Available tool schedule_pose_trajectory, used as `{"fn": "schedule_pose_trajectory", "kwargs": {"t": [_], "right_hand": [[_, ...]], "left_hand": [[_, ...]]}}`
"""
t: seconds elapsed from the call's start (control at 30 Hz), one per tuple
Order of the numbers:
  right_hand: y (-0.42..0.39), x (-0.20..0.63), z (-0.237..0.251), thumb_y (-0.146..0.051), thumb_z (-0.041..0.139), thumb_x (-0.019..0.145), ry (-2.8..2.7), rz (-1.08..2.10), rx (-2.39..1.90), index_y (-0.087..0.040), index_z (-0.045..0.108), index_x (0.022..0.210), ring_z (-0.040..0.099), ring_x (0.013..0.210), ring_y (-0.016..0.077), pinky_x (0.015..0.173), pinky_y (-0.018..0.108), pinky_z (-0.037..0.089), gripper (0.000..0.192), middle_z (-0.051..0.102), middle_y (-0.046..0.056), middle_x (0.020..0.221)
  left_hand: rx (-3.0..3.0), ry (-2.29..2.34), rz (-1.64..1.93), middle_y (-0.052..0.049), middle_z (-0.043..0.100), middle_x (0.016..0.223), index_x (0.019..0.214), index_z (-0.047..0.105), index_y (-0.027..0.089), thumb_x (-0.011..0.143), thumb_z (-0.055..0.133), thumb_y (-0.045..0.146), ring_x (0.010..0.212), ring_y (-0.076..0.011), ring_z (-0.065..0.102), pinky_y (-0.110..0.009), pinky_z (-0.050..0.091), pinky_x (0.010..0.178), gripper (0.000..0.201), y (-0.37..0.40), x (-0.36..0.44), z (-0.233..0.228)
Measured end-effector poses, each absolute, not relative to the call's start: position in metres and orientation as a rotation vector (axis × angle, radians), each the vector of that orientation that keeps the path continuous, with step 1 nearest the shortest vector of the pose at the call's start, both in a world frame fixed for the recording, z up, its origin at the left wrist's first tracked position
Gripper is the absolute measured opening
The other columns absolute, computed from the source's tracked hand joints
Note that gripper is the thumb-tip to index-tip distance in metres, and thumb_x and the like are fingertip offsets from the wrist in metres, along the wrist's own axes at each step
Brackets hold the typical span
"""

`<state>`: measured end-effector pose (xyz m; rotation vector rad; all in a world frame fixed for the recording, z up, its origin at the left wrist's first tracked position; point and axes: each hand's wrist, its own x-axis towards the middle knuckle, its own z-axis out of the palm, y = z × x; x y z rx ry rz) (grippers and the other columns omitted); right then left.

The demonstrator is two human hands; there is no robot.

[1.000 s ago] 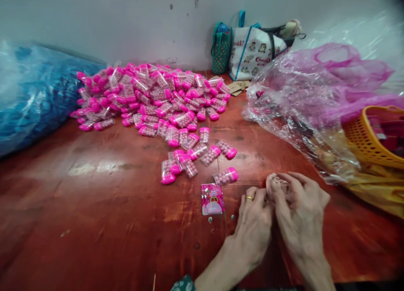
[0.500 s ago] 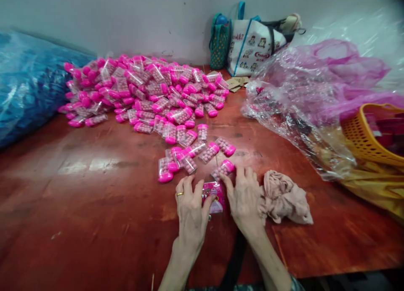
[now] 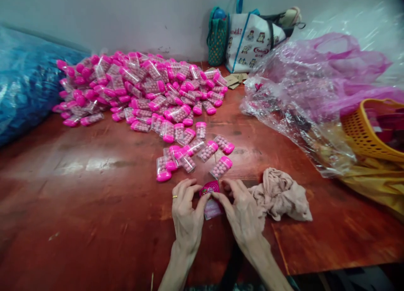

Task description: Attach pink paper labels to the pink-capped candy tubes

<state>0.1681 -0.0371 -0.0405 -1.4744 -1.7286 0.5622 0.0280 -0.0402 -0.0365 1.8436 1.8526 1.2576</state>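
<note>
**Two hands pinching a small pink packet over a red desk**

We see the left hand [image 3: 187, 213] and the right hand [image 3: 241, 211] meeting at the near edge of the red desk [image 3: 94, 207]. Both are closed on a small pink packet [image 3: 211, 197]: the left thumb and forefinger pinch its left edge, the right fingertips its right edge, so that the packet lies between the two hands, low over the desk surface; we cannot tell whether its underside touches the wood. A ring sits on one finger of the left hand.

Just beside the right hand, to its right, lies a crumpled beige cloth [image 3: 280, 194], resting on the desk. Just beyond the packet we note a loose cluster of clear capsules with pink caps [image 3: 192, 152], each filled with small pinkish beads; the nearest of them lies close to the fingertips without touching them. Farther back, the cluster runs into a large heap of the same capsules [image 3: 139, 89] against the wall.

At far left a blue plastic sack [image 3: 25, 80] rests on the desk. At right we see a clear plastic bag [image 3: 299, 101] with pink contents, and beside it an orange basket [image 3: 366, 135]. Two tote bags [image 3: 249, 43] stand against the wall behind.
</note>
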Motion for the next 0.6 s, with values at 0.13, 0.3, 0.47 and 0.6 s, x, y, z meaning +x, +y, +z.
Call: {"fn": "schedule_pose_trajectory", "kwargs": {"t": [0.13,0.3,0.47,0.6], "right_hand": [[-0.032,0.163,-0.029,-0.030,0.053,0.083,-1.717,0.693,-1.555,-0.023,0.061,0.079,0.057,0.076,0.0215,0.069,0.034,0.045,0.011,0.061,0.005,0.079],[-0.028,0.161,-0.022,-0.021,0.053,0.084,-1.670,0.798,-1.648,-0.019,0.058,0.068,0.053,0.070,0.0180,0.066,0.030,0.041,0.017,0.058,0.002,0.070],[-0.030,0.159,-0.025,-0.018,0.047,0.087,-1.726,0.712,-1.625,-0.020,0.063,0.077,0.053,0.072,0.0186,0.066,0.030,0.041,0.019,0.060,0.003,0.072],[-0.028,0.163,-0.028,-0.018,0.042,0.088,-1.692,0.656,-1.643,-0.018,0.063,0.081,0.054,0.075,0.0197,0.069,0.031,0.041,0.023,0.060,0.005,0.075]], "left_hand": [[1.748,1.807,1.289,-0.006,0.060,0.097,0.086,0.060,0.019,0.074,0.064,0.020,0.099,-0.0225,0.052,-0.039,0.042,0.087,0.013,-0.041,0.029,-0.039],[1.626,1.853,1.308,-0.010,0.058,0.106,0.112,0.053,0.017,0.072,0.066,0.024,0.103,-0.0235,0.052,-0.040,0.042,0.089,0.043,-0.042,0.030,-0.041],[1.741,1.868,1.258,-0.011,0.058,0.108,0.113,0.053,0.016,0.072,0.066,0.025,0.106,-0.0249,0.049,-0.042,0.041,0.092,0.044,-0.039,0.030,-0.040],[1.962,1.809,1.074,-0.011,0.056,0.109,0.110,0.055,0.018,0.073,0.063,0.024,0.110,-0.0280,0.046,-0.047,0.038,0.093,0.038,-0.038,0.031,-0.040]]}}
